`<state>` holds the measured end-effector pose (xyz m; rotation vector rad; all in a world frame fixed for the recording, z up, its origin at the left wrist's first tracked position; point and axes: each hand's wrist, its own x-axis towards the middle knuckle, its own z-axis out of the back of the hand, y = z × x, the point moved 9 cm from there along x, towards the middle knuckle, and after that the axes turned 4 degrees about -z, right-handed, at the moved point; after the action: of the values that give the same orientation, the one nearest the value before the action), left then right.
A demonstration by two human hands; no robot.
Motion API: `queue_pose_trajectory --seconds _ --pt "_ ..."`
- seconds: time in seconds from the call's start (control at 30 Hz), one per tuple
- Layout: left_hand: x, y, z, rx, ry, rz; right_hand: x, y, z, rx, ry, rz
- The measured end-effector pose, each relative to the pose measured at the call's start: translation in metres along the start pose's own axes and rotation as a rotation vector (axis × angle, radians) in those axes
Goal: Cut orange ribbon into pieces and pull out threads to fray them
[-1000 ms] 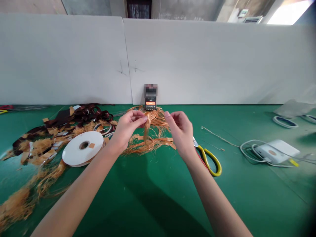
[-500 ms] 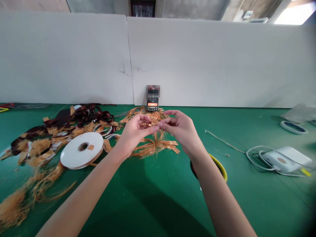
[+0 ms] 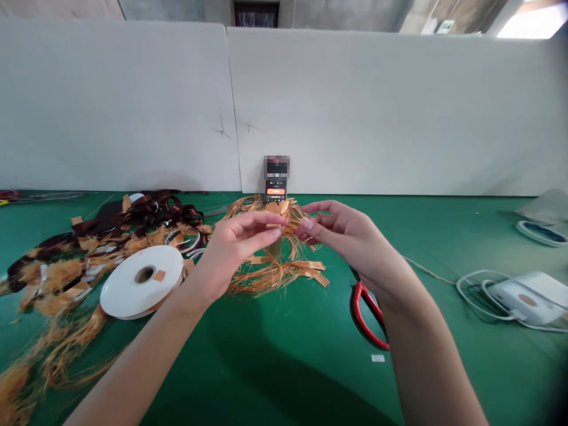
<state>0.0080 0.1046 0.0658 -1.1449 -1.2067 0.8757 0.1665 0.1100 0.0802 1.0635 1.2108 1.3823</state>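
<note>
Between the thumb and fingers of my left hand is a short piece of orange ribbon, folded into small loops at its top. My right hand sits a little to the right, thumb and fingers pinched together; what they hold, if anything, cannot be made out. Behind and below both hands lie frayed orange ribbon bundles on the green table. A phone with a lit screen leans upright against the white panel just beyond my fingers.
At left a white ribbon spool lies beside a heap of dark brown ribbon and orange scraps. Red-handled scissors lie partly under my right forearm. A white adapter with cables is at right, near a roll.
My hands have moved apart, the right one going right and the left one keeping the ribbon. The right forearm now uncovers the red scissor handle and covers the yellow one. The view has shifted slightly.
</note>
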Motion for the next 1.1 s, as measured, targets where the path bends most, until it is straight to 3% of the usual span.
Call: queue_pose_trajectory --seconds 0.27,0.47,0.73,0.9,0.97,1.1 --pt "-0.003 -0.019 -0.003 0.041 0.019 -0.053 -0.007 -0.003 -0.029 0.095 0.155 -0.031" --pt "-0.006 -0.021 -0.002 -0.004 0.007 -0.034 -0.008 -0.007 -0.038 0.058 0.209 -0.089" --pt "-0.005 -0.019 0.000 -0.068 -0.015 0.015 -0.010 -0.019 -0.024 -0.194 0.224 -0.185" --pt "-0.002 -0.020 -0.006 -0.291 0.071 0.014 -0.006 -0.031 -0.013 -0.310 0.245 -0.176" --pt "-0.002 -0.019 -0.010 -0.378 0.121 0.032 -0.004 -0.026 -0.023 -0.267 0.282 -0.089" --pt "-0.004 -0.014 -0.018 -0.437 0.214 0.096 -0.004 -0.013 -0.064 0.026 0.427 0.030"
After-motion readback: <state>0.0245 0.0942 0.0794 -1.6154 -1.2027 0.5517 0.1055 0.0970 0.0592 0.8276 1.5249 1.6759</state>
